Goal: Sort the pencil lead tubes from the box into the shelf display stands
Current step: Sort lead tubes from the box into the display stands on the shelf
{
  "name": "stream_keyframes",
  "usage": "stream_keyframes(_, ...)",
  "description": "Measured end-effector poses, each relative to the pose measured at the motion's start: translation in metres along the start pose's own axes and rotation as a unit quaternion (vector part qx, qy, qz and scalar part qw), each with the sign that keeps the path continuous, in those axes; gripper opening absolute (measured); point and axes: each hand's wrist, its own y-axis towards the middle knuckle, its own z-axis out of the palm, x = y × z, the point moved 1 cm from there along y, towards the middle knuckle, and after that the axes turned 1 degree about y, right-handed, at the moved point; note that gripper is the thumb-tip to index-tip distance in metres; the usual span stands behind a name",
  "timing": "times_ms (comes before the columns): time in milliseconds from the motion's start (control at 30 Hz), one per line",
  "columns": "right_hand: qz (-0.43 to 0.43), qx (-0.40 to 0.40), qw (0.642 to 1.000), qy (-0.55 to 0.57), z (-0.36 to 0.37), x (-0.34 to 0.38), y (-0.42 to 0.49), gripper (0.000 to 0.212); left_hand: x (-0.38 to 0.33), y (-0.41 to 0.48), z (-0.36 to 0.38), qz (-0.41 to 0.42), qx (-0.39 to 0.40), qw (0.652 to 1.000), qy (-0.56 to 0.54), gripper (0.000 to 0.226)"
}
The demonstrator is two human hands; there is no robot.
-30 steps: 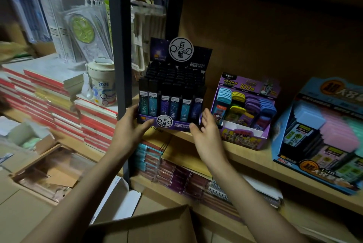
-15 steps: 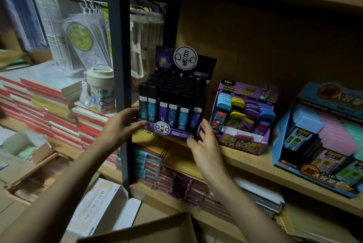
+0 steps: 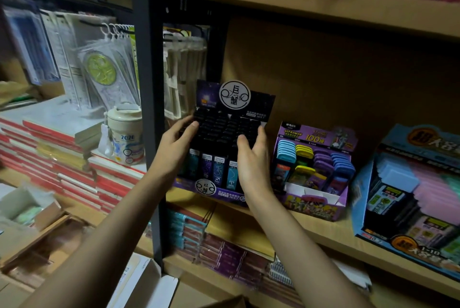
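Observation:
A black and purple display stand [image 3: 231,197] full of dark pencil lead tubes [image 3: 219,131] stands on the wooden shelf [image 3: 321,230], just right of the dark metal post. My left hand [image 3: 174,150] rests on the tube caps at the stand's left side, fingers laid over the top rows. My right hand [image 3: 251,158] lies on the caps at the stand's right side, its fingers fairly straight. Neither hand holds a loose tube. The tubes' front labels show between my wrists.
A purple stand of coloured lead cases [image 3: 313,165] sits right beside the black one, and a big blue display box [image 3: 410,195] stands farther right. The metal upright [image 3: 146,108], a cup [image 3: 125,138], stacked books [image 3: 62,158] and an open carton [image 3: 149,280] lie to the left and below.
Both hands have moved up from the stand's front bottom corners onto the tops of the tubes. The stand has stayed at the shelf's left end.

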Motion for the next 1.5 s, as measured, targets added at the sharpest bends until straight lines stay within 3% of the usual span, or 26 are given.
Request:
stream_keyframes(100, -0.012, 0.011, 1.000, -0.026, -0.002, -0.003, 0.002, 0.062, 0.001, 0.003, -0.003, -0.005, 0.021, 1.000, 0.003, 0.036)
stream_keyframes(167, -0.072, 0.003, 0.991, -0.112, -0.004, -0.001, 0.004, 0.061, -0.002, 0.005, -0.005, 0.005, 0.030, 0.998, 0.048, 0.035)
stream_keyframes(233, -0.174, -0.017, 0.952, -0.251, -0.005, 0.005, 0.010, 0.058, -0.007, 0.007, -0.006, 0.044, 0.025, 0.990, 0.131, 0.036)
stream_keyframes(300, -0.220, 0.008, 0.908, -0.356, -0.005, 0.011, 0.020, 0.058, -0.013, 0.008, -0.004, 0.095, 0.024, 0.968, 0.231, 0.036)
stream_keyframes(400, -0.162, 0.093, 0.873, -0.451, -0.003, 0.014, 0.032, 0.058, -0.017, 0.009, -0.003, 0.137, 0.027, 0.936, 0.322, 0.036)
stream_keyframes(500, -0.134, 0.128, 0.849, -0.494, -0.002, 0.020, 0.033, 0.057, -0.024, 0.009, -0.003, 0.118, 0.042, 0.934, 0.333, 0.035)
stream_keyframes(600, -0.146, 0.137, 0.855, -0.479, -0.011, 0.030, 0.027, 0.056, -0.038, 0.004, 0.000, 0.127, 0.051, 0.918, 0.373, 0.037)
stream_keyframes(733, -0.206, 0.085, 0.905, -0.363, -0.062, 0.042, 0.016, 0.038, -0.059, -0.014, 0.009, 0.222, 0.046, 0.883, 0.411, 0.035)
stream_keyframes(833, -0.192, 0.102, 0.927, -0.306, -0.116, 0.041, 0.006, 0.031, -0.069, -0.033, 0.028, 0.270, 0.090, 0.854, 0.435, 0.032)
stream_keyframes(1033, -0.220, 0.128, 0.881, -0.398, -0.164, 0.012, 0.007, 0.034, -0.060, -0.065, 0.088, 0.352, 0.181, 0.773, 0.495, 0.034)
stream_keyframes(1167, -0.265, 0.094, 0.863, -0.421, -0.162, 0.002, 0.017, 0.025, -0.042, -0.067, 0.107, 0.314, 0.187, 0.786, 0.499, 0.041)
stream_keyframes(1367, -0.256, 0.088, 0.881, -0.389, -0.162, 0.009, 0.037, 0.012, -0.030, -0.067, 0.108, 0.293, 0.188, 0.799, 0.490, 0.046)
stream_keyframes(1500, -0.281, 0.056, 0.857, -0.429, -0.154, 0.003, 0.044, 0.010, -0.029, -0.066, 0.109, 0.287, 0.190, 0.810, 0.474, 0.047)
